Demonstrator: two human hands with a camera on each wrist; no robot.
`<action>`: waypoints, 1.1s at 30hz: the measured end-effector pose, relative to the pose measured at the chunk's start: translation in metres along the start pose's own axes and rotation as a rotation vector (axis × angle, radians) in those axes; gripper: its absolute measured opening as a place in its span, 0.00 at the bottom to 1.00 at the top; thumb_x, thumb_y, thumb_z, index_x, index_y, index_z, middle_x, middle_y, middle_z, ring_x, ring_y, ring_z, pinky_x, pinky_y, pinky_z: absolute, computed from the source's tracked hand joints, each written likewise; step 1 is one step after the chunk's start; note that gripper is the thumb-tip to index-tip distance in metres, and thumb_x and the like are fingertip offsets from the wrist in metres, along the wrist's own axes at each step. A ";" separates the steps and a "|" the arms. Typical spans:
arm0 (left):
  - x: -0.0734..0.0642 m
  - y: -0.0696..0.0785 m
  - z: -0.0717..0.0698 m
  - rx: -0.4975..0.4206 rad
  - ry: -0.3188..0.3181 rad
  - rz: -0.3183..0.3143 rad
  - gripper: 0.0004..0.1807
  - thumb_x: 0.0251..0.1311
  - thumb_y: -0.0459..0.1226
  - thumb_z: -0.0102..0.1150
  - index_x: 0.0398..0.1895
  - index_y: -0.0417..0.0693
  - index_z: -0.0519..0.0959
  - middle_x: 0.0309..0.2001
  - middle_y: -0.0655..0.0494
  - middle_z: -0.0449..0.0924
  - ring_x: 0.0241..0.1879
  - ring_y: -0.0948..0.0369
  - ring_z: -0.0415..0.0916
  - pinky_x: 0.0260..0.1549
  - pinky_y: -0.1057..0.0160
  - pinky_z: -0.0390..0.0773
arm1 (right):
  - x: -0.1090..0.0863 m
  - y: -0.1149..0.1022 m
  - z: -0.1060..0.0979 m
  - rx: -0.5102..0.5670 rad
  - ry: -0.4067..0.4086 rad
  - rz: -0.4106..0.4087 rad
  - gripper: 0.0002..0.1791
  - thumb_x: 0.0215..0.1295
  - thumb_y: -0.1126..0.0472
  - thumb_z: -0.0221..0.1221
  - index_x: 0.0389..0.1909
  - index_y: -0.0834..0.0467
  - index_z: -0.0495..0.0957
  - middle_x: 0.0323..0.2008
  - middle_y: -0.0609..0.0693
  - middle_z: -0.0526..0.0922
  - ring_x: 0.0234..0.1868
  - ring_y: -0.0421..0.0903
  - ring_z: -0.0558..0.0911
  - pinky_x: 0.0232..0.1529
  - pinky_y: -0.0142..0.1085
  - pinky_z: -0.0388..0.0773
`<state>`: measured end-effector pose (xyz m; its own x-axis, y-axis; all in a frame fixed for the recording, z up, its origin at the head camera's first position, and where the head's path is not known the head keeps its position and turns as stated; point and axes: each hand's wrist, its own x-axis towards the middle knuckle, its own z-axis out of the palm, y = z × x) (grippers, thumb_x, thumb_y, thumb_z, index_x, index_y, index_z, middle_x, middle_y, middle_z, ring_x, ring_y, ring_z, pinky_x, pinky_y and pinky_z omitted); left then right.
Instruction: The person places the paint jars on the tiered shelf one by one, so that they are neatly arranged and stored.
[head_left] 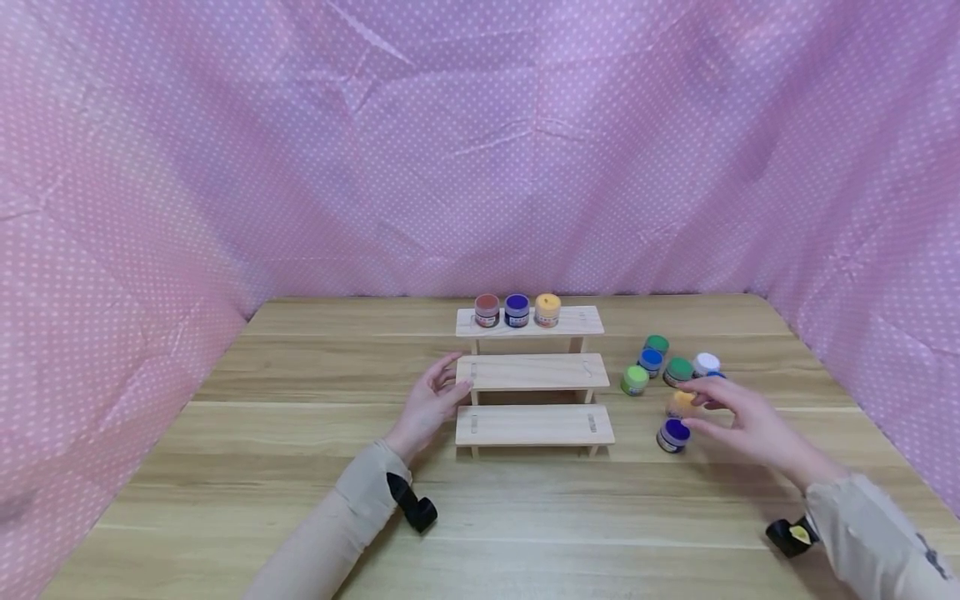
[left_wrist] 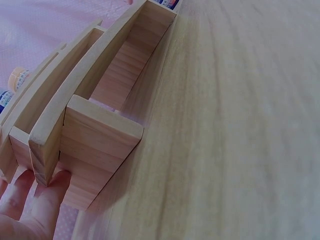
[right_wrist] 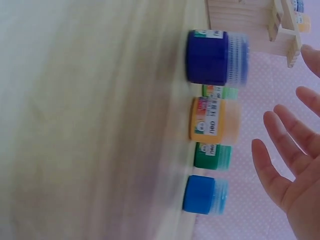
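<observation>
Right hand (head_left: 742,421): I see fingers spread beside dark-blue jar (right_wrist: 207,57), then yellow jar (right_wrist: 207,120), labelled "deli". Left hand (head_left: 427,404), fingers loose, touches wooden rack (head_left: 536,425). Green jar (right_wrist: 205,156) reads "deli". Top-shelf jars (head_left: 517,311): print illegible to me.

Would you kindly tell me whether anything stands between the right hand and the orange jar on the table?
Nothing visible does: the right wrist view shows an open gap between the right hand and the orange jar. The dark blue jar stands beside it, not between.
</observation>
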<state>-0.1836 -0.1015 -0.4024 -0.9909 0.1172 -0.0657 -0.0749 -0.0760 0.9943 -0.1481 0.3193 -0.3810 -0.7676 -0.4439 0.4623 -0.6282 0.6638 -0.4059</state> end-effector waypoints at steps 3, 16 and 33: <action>-0.001 0.000 0.000 0.002 -0.005 0.001 0.32 0.63 0.29 0.55 0.70 0.47 0.59 0.54 0.46 0.73 0.35 0.67 0.73 0.18 0.75 0.62 | -0.002 0.003 0.004 0.001 0.003 -0.022 0.26 0.45 0.70 0.70 0.49 0.63 0.77 0.40 0.50 0.81 0.39 0.33 0.78 0.42 0.19 0.72; -0.003 0.001 0.001 -0.001 0.006 0.008 0.32 0.63 0.28 0.54 0.70 0.46 0.60 0.52 0.48 0.74 0.34 0.68 0.74 0.18 0.75 0.63 | -0.009 0.007 0.009 0.033 -0.047 -0.048 0.25 0.45 0.71 0.69 0.48 0.63 0.77 0.41 0.50 0.83 0.39 0.35 0.79 0.40 0.27 0.77; -0.001 0.000 0.002 -0.010 0.014 0.000 0.32 0.62 0.28 0.55 0.70 0.47 0.59 0.55 0.45 0.73 0.36 0.69 0.75 0.21 0.74 0.66 | -0.006 0.004 0.013 0.003 -0.086 -0.076 0.23 0.42 0.71 0.71 0.44 0.62 0.79 0.41 0.52 0.82 0.38 0.33 0.78 0.38 0.29 0.78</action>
<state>-0.1820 -0.1001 -0.4019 -0.9924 0.1037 -0.0667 -0.0757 -0.0856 0.9935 -0.1480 0.3165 -0.3958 -0.7255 -0.5435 0.4223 -0.6856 0.6241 -0.3748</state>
